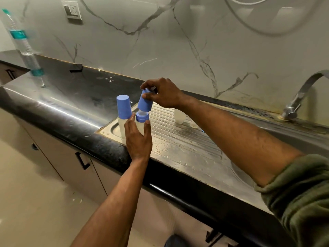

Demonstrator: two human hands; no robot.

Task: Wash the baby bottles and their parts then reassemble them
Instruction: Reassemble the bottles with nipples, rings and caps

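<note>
On the steel drainboard (179, 148), our left hand (138, 138) grips the upright bottle (141, 126); our right hand (164, 94) pinches the blue cap (145, 103), tilted, just above its collar.

capped bottle (123, 111) upright on drainboard | second bottle (140, 126) beside it, blue cap (145, 102) tilted above | uncapped bottle (179, 115) behind

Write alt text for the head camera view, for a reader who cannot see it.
The right hand holds a blue cap just above a baby bottle that the left hand grips on a steel drainboard. A second, capped bottle stands beside it on the left.
</note>
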